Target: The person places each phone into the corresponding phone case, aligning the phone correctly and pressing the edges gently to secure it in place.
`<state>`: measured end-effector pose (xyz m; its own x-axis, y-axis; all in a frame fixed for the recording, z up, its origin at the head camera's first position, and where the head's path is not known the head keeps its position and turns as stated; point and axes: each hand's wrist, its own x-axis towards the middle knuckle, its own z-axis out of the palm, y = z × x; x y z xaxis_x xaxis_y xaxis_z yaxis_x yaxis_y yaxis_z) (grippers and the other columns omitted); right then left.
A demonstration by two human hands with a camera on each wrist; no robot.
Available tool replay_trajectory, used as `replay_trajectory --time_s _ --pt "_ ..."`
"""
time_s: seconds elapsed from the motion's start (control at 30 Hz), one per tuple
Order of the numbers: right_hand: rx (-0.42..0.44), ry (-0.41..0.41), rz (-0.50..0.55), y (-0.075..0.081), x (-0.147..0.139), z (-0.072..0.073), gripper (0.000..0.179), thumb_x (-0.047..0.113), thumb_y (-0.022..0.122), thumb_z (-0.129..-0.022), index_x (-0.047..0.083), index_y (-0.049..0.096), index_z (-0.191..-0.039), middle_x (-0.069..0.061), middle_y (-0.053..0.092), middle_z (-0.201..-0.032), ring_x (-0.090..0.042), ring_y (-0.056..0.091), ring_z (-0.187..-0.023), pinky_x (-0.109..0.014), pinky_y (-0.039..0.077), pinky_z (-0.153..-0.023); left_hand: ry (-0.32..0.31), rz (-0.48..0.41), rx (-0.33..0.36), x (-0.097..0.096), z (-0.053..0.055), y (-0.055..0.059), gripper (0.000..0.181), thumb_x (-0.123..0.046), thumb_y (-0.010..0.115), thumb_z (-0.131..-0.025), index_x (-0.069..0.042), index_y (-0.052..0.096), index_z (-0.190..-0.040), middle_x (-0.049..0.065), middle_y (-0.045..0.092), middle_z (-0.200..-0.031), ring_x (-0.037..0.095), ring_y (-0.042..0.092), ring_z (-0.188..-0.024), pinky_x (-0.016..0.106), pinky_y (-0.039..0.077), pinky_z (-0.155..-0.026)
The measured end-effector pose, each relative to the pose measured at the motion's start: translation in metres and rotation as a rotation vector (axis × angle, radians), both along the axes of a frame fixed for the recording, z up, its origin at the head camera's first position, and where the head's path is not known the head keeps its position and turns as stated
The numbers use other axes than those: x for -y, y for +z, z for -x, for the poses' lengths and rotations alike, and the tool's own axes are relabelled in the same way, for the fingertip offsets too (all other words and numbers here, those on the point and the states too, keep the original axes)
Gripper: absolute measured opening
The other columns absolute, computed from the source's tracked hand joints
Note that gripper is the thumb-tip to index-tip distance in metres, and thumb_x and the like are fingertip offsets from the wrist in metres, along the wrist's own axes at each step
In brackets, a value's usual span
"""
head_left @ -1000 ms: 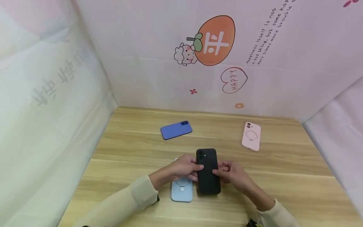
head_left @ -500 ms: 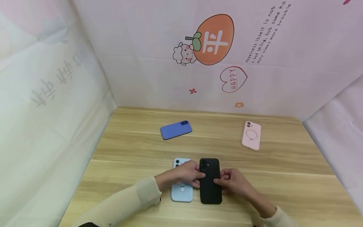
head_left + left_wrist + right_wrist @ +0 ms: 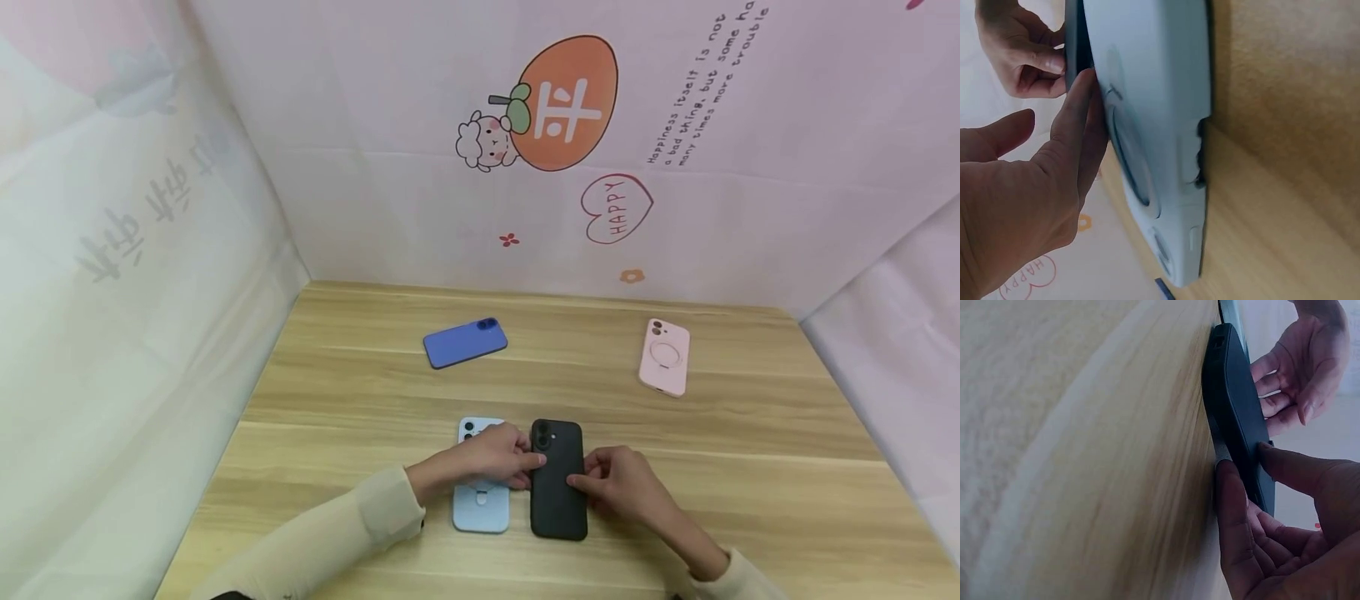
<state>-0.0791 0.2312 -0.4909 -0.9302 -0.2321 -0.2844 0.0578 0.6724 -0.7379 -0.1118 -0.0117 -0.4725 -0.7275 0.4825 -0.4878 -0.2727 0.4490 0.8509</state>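
A black phone lies back up, camera at its far end, in the middle of the near table. My right hand pinches its right edge, thumb on the back and fingers under the side; in the right wrist view this edge of the phone tilts up off the wood. At the opposite edge, my left hand touches the side with nearly straight fingers, its thumb raised free in the left wrist view. Beneath that hand lies a light blue phone case with a ring on its back, partly hidden.
Farther back on the wooden table are a blue phone at the left and a pink phone case with a ring at the right. A printed cloth hangs behind the table, with pale cloth on both sides.
Both hands have brought the black phone nearer and lower, down to the table beside the light blue case. Over the last half second it has barely moved.
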Motion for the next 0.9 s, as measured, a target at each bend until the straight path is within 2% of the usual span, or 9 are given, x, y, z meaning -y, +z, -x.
replay_trajectory --time_s 0.2,0.53,0.9 --pt "-0.027 -0.032 -0.012 0.0004 0.0016 -0.0017 0.02 0.019 0.087 -0.088 0.004 0.073 -0.087 0.002 0.068 -0.064 -0.015 0.06 -0.055 -0.022 0.046 -0.048 -0.03 0.051 -0.071 0.001 -0.0002 0.0025 0.026 -0.023 0.069 -0.105 -0.003 0.074 -0.088 0.009 0.077 -0.078 0.022 0.078 -0.077 0.03 0.064 -0.068" --pt "-0.056 -0.077 -0.016 -0.0016 0.0032 -0.0049 0.02 0.014 0.089 -0.084 0.002 0.074 -0.088 0.001 0.07 -0.067 -0.014 0.063 -0.056 -0.023 0.049 -0.048 -0.046 0.058 -0.102 0.0024 -0.0007 0.0029 0.028 -0.024 0.068 -0.105 -0.004 0.077 -0.086 0.007 0.077 -0.077 0.021 0.078 -0.075 0.027 0.062 -0.066" --pt "-0.068 -0.118 -0.027 -0.0062 0.0033 -0.0064 0.021 0.008 0.091 -0.081 0.001 0.072 -0.088 0.001 0.071 -0.067 -0.014 0.066 -0.056 -0.023 0.052 -0.049 -0.028 0.004 -0.043 0.0042 -0.0011 0.0011 0.033 -0.023 0.068 -0.105 0.003 0.078 -0.087 0.012 0.078 -0.082 0.026 0.079 -0.081 0.029 0.064 -0.07"
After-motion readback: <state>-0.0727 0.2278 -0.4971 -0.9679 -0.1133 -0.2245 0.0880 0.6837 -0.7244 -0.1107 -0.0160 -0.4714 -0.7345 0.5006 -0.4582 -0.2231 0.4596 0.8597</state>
